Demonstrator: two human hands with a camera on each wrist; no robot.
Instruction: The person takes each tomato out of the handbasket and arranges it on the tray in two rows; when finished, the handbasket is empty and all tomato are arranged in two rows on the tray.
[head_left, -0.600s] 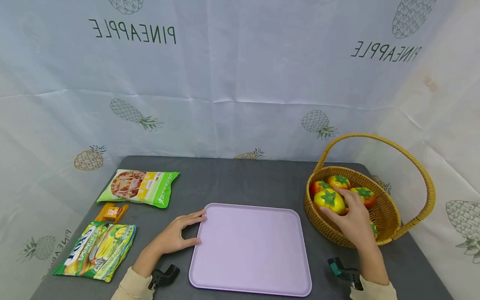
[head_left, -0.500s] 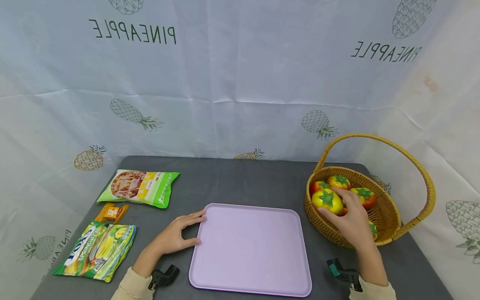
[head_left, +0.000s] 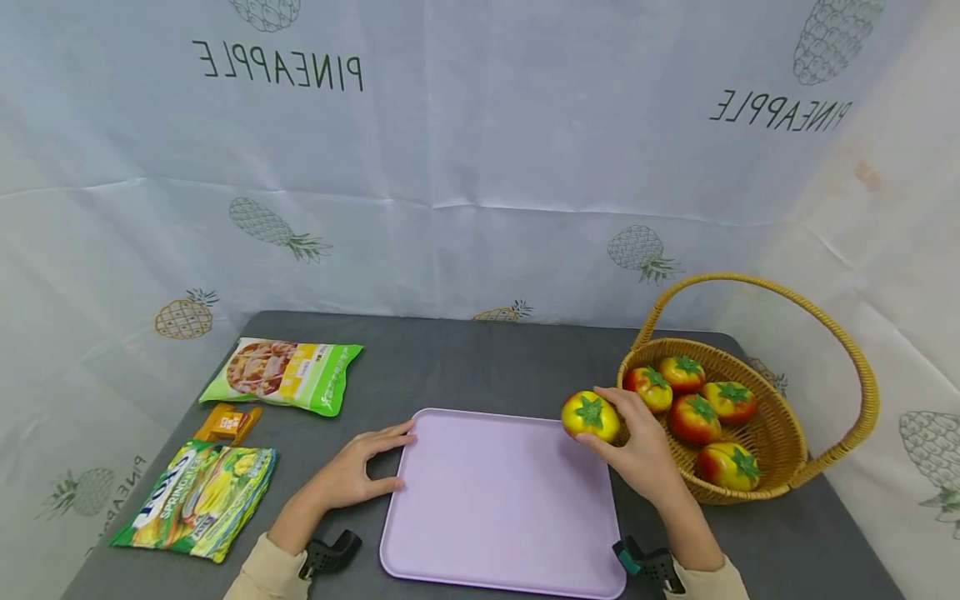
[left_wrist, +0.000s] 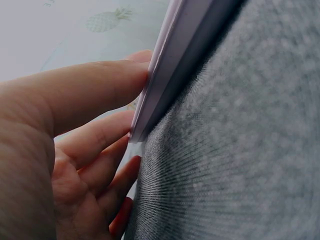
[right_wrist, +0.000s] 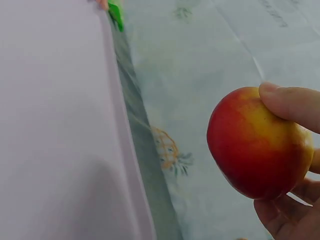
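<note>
Though partly hidden, red-yellow fruit (head_left: 591, 414) seemingly between right fingers (head_left: 627, 403)

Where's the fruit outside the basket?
In the head view, the fruit is right of centre, in the right hand by the far right corner of the tray, left of the basket.

Held fruit (head_left: 588, 417): yellow on top under a green star-shaped leaf, blending into deep red down the side
Basket (head_left: 776, 408): golden tan, woven pattern
Basket fruit (head_left: 695, 419): mottled red and yellow, green leafy tops
Tray (head_left: 502, 500): plain pale lilac
Surface (head_left: 465, 358): dark grey, finely flecked close up
Far packet (head_left: 292, 371): bright green, with yellow and white panels and a reddish-brown food picture
Small packet (head_left: 228, 425): orange-brown, white label
Near packet (head_left: 195, 500): green and yellow print
Cloth (head_left: 487, 125): bluish white, grey-green and orange-yellow pineapples, dark mirrored lettering
Sleeves (head_left: 270, 571): plain beige
</note>
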